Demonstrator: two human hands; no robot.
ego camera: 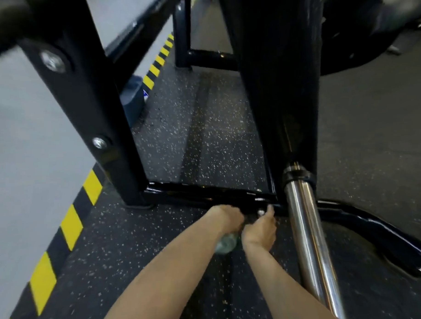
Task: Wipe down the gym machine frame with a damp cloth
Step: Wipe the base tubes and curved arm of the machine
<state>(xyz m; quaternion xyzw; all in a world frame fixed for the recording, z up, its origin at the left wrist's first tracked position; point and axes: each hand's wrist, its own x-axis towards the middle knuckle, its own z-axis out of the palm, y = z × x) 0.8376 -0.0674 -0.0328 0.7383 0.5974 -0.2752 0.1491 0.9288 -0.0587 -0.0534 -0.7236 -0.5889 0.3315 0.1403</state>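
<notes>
Gym machine frame [91, 115]: black and standing on the floor. Its low crossbar [206, 191] runs left to right just beyond both hands. The left hand [227, 217] reaches to the near edge of that bar with its fingers tucked out of sight under the knuckles, so I cannot tell whether it grips anything. The right hand [260, 226] is just beside it, touching or nearly so. Its thumb is raised toward a small pale round thing [261, 213] on the bar, and blur hides whether the fingers pinch it. A translucent greenish thing [225, 246] shows between the two wrists, too blurred to identify.

Right of the right forearm, a chrome tube [309, 227] slants from the near edge up into a black collar [297, 175], leaving only a narrow gap beside the arm. Farther right, a curved black base rail [374, 225] sweeps toward the near right.

Beyond the crossbar, speckled rubber floor [204, 135] lies open between the left upright and a wide black column [278, 85], as far as a far crossbar [210, 54]. Two bolts [99, 142] show on the upright. On the left, a yellow-and-black striped strip [71, 226] edges the rubber floor, and a blue thing [133, 100] sits far along it.
</notes>
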